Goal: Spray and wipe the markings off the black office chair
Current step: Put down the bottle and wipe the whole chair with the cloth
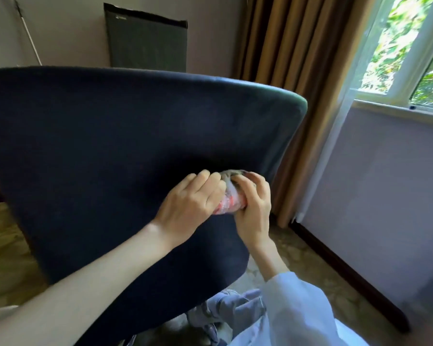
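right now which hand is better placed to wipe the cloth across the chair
Likely right: the right hand wraps more of the cloth on the chair; the left hand grips its left side.

Against chair (110, 146) back, cloth (231, 189); curtain (298, 51) right of chair; window (410, 51) farther right; panel (145, 41) behind chair.

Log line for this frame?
step: wipe | left hand: grips cloth | right hand: grips cloth | cloth against chair backrest

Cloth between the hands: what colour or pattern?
The cloth is white with red-orange print, greyish at its upper end. Head view, bunched between left hand and right hand.
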Action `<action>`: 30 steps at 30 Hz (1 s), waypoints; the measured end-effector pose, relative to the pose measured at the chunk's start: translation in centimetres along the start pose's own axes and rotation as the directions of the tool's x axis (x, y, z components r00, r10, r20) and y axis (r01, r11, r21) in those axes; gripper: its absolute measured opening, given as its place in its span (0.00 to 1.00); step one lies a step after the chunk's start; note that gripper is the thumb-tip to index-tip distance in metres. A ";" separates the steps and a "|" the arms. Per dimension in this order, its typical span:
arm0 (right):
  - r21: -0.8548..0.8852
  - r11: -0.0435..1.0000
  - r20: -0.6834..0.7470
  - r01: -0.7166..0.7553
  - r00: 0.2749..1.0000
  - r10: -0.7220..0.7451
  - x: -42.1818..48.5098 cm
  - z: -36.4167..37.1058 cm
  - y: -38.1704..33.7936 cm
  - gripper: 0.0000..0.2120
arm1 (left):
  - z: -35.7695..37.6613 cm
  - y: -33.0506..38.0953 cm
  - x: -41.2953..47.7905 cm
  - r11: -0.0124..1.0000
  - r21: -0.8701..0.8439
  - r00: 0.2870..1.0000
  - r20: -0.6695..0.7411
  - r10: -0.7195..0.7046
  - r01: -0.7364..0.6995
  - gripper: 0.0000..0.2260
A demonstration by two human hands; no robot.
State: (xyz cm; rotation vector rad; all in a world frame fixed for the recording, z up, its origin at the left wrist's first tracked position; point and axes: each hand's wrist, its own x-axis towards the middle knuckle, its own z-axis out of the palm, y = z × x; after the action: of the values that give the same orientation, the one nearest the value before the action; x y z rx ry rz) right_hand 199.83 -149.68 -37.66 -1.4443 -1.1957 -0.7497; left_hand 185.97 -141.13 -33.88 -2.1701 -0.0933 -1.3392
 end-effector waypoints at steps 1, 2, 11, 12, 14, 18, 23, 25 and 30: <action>-0.007 1.000 -0.038 0.012 0.999 -0.012 2.2 -1.0 0.7 0.18 | 0.2 0.0 2.4 1.000 0.005 0.999 -0.039 -0.013 0.013 0.12; -0.012 1.000 -0.067 0.021 0.998 -0.022 4.4 -2.0 1.4 0.16 | 0.5 0.1 4.6 1.000 0.007 0.997 -0.075 -0.024 0.025 0.12; 0.102 0.988 -0.050 -0.119 0.991 0.125 1.2 -0.7 7.2 0.13 | 6.0 4.0 3.6 0.994 0.071 0.996 -0.008 0.090 -0.089 0.11; 0.125 0.978 -0.028 -0.167 0.985 0.172 -1.2 0.3 7.7 0.13 | 6.4 4.5 1.7 0.991 0.067 0.993 0.047 0.109 -0.112 0.12; 0.150 0.954 0.029 -0.258 0.966 0.257 -5.7 1.9 7.9 0.16 | 7.1 5.3 -1.9 0.986 0.045 0.975 0.166 0.151 -0.161 0.15; 0.181 0.932 0.098 -0.315 0.948 0.302 -9.1 3.0 7.9 0.18 | 7.5 5.6 -4.4 0.976 0.022 0.949 0.241 0.204 -0.215 0.17; 0.179 0.953 0.010 -0.245 0.969 0.247 -1.2 0.3 9.0 0.18 | 8.1 5.0 2.8 0.979 0.071 0.972 0.153 0.178 -0.190 0.14; 0.176 0.969 -0.059 -0.176 0.980 0.189 4.0 -1.6 9.1 0.15 | 8.5 4.7 7.2 0.987 0.078 0.985 0.112 0.133 -0.142 0.13; 0.189 0.966 -0.042 -0.178 0.981 0.189 10.5 -3.5 10.0 0.14 | 9.4 4.5 13.7 0.995 0.091 0.993 0.114 0.040 -0.050 0.14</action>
State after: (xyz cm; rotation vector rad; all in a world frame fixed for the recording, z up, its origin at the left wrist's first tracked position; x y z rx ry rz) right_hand 212.93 -149.50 -30.56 -1.3473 -1.0408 -0.5358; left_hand 201.78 -143.31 -27.49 -2.1544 -0.1463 -1.1649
